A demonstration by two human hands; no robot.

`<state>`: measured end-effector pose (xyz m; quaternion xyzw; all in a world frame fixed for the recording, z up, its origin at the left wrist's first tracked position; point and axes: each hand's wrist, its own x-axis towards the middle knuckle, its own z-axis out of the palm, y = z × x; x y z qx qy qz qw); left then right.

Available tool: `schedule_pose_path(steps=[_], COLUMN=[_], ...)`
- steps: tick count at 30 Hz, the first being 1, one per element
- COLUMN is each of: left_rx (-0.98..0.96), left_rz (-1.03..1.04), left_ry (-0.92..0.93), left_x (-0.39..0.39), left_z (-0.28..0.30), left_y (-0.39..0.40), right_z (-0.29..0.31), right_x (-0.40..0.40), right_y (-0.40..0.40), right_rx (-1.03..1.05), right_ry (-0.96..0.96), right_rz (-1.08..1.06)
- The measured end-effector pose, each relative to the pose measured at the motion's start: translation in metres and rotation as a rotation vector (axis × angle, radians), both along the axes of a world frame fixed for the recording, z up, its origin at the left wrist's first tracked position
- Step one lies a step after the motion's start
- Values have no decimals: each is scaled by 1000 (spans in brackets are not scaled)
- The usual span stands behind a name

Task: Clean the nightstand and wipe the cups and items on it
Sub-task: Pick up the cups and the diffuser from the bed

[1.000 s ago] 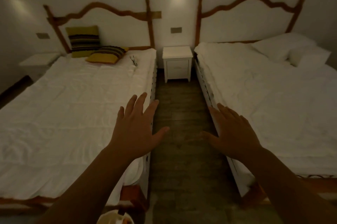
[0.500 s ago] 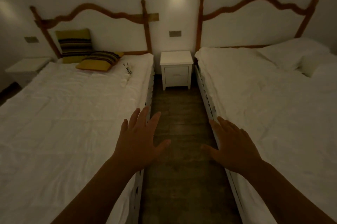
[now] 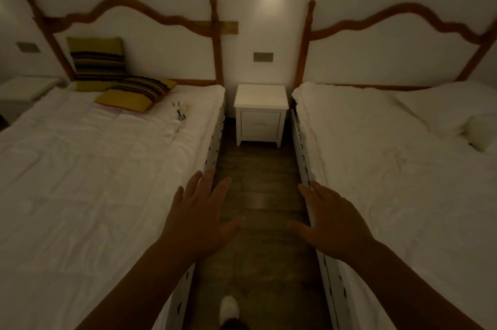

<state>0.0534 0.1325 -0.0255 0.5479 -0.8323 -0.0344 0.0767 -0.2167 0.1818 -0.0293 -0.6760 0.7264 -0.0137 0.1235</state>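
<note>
A small white nightstand (image 3: 260,111) with one drawer stands against the far wall between two beds; I see nothing on its top. My left hand (image 3: 197,218) is stretched forward over the aisle with fingers spread, holding nothing. My right hand (image 3: 332,219) is held out the same way, empty, by the edge of the right bed. Both hands are well short of the nightstand.
A white bed (image 3: 94,181) with two striped yellow cushions (image 3: 134,93) flanks the aisle on the left, another white bed (image 3: 403,168) on the right. A second nightstand (image 3: 24,90) stands far left. The wooden floor aisle (image 3: 258,195) runs ahead; a white shoe (image 3: 228,308) shows below.
The view has moved forward down the aisle, so the nightstand appears closer and larger. Both hands stay outstretched and empty.
</note>
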Motion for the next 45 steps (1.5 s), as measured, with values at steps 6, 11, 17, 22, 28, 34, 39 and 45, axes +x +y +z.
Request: schedule_pose_path(steps=[6,11,17,22,28,34,39,45], left_rx=[9,-1,27,34,63,124,187,257], left_rz=[-37,-66,-78,-48,74,272,464,726], left_ry=[-16,-14,-15,-72,-68,-12,12,83], left_x=[-16,-30,-57,-97,-134,-126,-84,-11], left_z=[-7,-1,-8,-22,-20,-22,-57,-94], left_y=[-148,-247,-341,-431,-530,-597,-637,-699], right_z=[-5,3,-7,-18,-18,-15,-33,-60], right_x=[-15,-23,-43,-86,-130,-126,-76,7], right_y=[-127,-221,-316,-419,-552,-676,-761,-864], right_rx=[12,20,50,63,88,119,204,261], right_ry=[-6,-35,-64,-114,-126,-76,-103,-52], right_rz=[-33,-75,-60,-43,52,244,416,612])
